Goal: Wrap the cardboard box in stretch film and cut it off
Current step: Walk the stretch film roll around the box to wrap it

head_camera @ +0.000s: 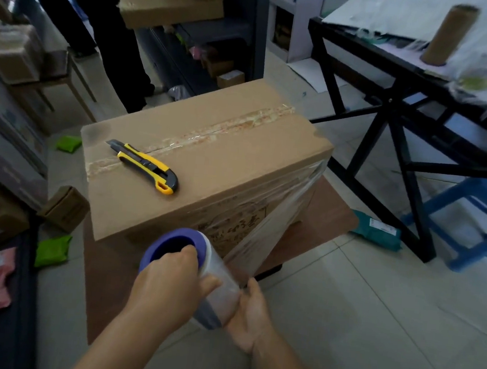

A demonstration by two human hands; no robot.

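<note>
A taped cardboard box [211,139] stands on a low brown board [322,221]. A yellow and black utility knife [146,165] lies on the box's top, near its left end. Clear stretch film [277,217] runs taut from the box's near right corner down to a film roll [221,283] with a purple core. My left hand [167,284] grips the roll's upper end, fingers hooked into the core. My right hand [250,316] holds the roll's lower end from the side. Film covers the box's near side.
A black-framed table [394,88] with an empty cardboard tube [450,34] stands at the right, a blue stool [477,218] under it. Shelves with boxes line the left and back. Green [53,250] and teal packets [377,230] lie on the tiled floor. A person's dark legs [116,38] stand behind.
</note>
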